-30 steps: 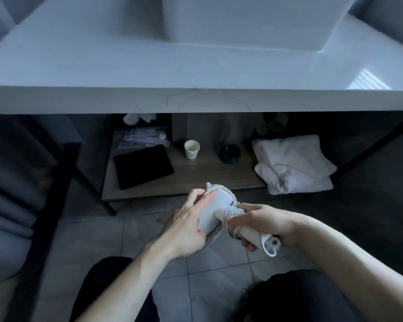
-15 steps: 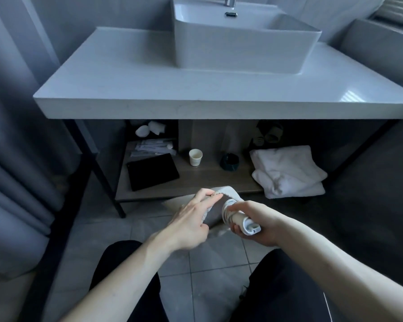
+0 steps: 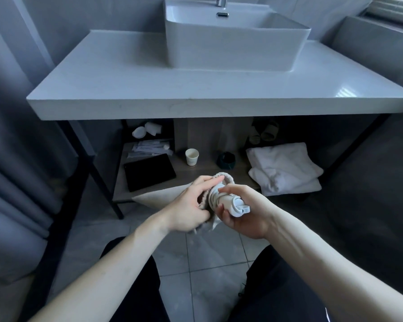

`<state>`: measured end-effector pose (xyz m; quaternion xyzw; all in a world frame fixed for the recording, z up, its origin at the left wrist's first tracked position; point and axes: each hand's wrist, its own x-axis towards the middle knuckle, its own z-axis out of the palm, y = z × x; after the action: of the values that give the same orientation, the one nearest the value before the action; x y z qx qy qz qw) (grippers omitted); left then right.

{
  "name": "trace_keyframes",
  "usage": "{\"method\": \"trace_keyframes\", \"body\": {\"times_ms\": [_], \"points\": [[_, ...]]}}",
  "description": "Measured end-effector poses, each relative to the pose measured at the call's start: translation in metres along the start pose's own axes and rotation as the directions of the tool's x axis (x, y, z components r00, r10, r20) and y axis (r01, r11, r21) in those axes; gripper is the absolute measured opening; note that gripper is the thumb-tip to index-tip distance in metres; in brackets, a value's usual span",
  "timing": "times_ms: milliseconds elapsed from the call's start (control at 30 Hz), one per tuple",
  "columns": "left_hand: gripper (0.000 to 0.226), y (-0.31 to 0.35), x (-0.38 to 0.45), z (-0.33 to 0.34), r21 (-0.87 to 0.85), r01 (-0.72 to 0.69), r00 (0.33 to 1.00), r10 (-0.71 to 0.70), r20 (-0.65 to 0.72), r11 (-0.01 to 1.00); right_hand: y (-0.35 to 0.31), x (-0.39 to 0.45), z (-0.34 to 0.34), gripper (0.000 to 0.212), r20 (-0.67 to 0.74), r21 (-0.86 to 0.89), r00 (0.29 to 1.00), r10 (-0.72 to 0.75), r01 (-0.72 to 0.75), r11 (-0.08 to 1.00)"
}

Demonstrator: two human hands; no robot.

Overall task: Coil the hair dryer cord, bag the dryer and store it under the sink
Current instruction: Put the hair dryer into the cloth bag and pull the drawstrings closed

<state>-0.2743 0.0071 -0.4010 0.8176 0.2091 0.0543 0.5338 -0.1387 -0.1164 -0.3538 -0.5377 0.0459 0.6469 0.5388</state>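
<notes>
A white hair dryer (image 3: pixel 233 204) with its cord wound around the handle is held in front of me, above the tiled floor. My right hand (image 3: pixel 244 210) grips the handle, whose end points right. The dryer's head is inside a beige cloth bag (image 3: pixel 163 195) that hangs off to the left. My left hand (image 3: pixel 191 205) clutches the gathered mouth of the bag around the dryer. The wooden shelf (image 3: pixel 203 173) under the white sink (image 3: pixel 235 36) lies just beyond my hands.
On the shelf stand a black tablet (image 3: pixel 149 171), a paper cup (image 3: pixel 192 156), a dark round jar (image 3: pixel 226 160), folded white towels (image 3: pixel 284 168) and some packets (image 3: pixel 149 147). A black metal leg (image 3: pixel 96 168) stands at the left. My knees are below.
The view has pulled back and up, so the sink and whole counter now show. The bag has slid further over the dryer's head, and the handle has tilted toward the right.
</notes>
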Motion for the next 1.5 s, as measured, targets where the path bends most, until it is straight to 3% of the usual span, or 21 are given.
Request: {"method": "trace_keyframes", "body": {"times_ms": [200, 333, 533, 633, 700, 733, 800, 933, 1000, 1067, 1200, 1300, 1433, 1500], "points": [[0.096, 0.014, -0.007, -0.006, 0.036, -0.092, 0.996, 0.091, 0.025, 0.995, 0.008, 0.003, 0.002, 0.01, -0.038, 0.008, 0.998, -0.057, 0.057, 0.998], [0.093, 0.021, -0.013, 0.005, 0.175, -0.142, 0.99, 0.138, 0.035, 0.974, 0.016, 0.002, 0.003, 0.025, -0.001, -0.063, 0.982, -0.189, 0.189, 0.98], [0.093, 0.02, -0.019, 0.009, 0.2, -0.157, 0.988, 0.153, 0.033, 0.967, 0.023, 0.001, 0.006, 0.034, 0.086, -0.183, 0.953, -0.29, 0.302, 0.936], [0.092, 0.023, -0.021, 0.007, 0.189, -0.131, 0.991, 0.124, 0.044, 0.973, 0.03, 0.009, 0.006, 0.026, 0.014, -0.29, 0.941, -0.338, 0.328, 0.899], [0.093, 0.026, -0.022, 0.006, 0.181, -0.117, 0.992, 0.107, 0.065, 0.976, 0.035, 0.015, 0.002, 0.009, -0.103, -0.378, 0.934, -0.342, 0.282, 0.882], [0.094, 0.027, -0.022, 0.005, 0.181, -0.118, 0.991, 0.105, 0.079, 0.976, 0.035, 0.016, 0.002, 0.012, -0.128, -0.431, 0.939, -0.32, 0.238, 0.87], [0.097, 0.027, -0.023, 0.003, 0.183, -0.126, 0.989, 0.109, 0.1, 0.975, 0.03, 0.018, -0.002, 0.025, -0.091, -0.571, 0.967, -0.239, 0.146, 0.808], [0.1, 0.024, -0.024, 0.001, 0.17, -0.114, 0.989, 0.096, 0.111, 0.979, 0.023, 0.009, 0.009, 0.017, 0.006, -0.849, 0.982, -0.189, 0.105, 0.518], [0.101, 0.021, -0.026, 0.003, 0.167, -0.106, 0.989, 0.087, 0.119, 0.98, 0.023, 0.007, 0.017, 0.011, 0.02, -0.936, 0.988, -0.154, 0.073, 0.346], [0.1, 0.017, -0.029, 0.004, 0.153, -0.096, 0.99, 0.078, 0.117, 0.984, 0.023, 0.012, 0.017, 0.018, -0.017, -0.959, 0.989, -0.149, 0.026, 0.281], [0.099, 0.006, -0.037, 0.006, 0.125, -0.051, 0.996, 0.041, 0.079, 0.991, 0.026, 0.027, 0.012, 0.009, -0.018, -0.877, 0.991, -0.131, 0.047, 0.478], [0.098, -0.001, -0.041, 0.003, 0.127, -0.038, 0.998, 0.033, 0.046, 0.991, 0.026, 0.034, 0.005, 0.015, -0.005, -0.776, 0.994, -0.108, 0.064, 0.627], [0.099, 0.001, -0.042, -0.002, 0.113, -0.055, 0.998, 0.05, 0.039, 0.992, 0.023, 0.037, 0.006, 0.007, 0.018, -0.717, 0.996, -0.087, 0.074, 0.693], [0.099, 0.004, -0.039, -0.004, 0.101, -0.051, 0.998, 0.048, 0.029, 0.994, 0.021, 0.039, 0.007, 0.018, 0.022, -0.697, 0.995, -0.094, 0.083, 0.713]]}}
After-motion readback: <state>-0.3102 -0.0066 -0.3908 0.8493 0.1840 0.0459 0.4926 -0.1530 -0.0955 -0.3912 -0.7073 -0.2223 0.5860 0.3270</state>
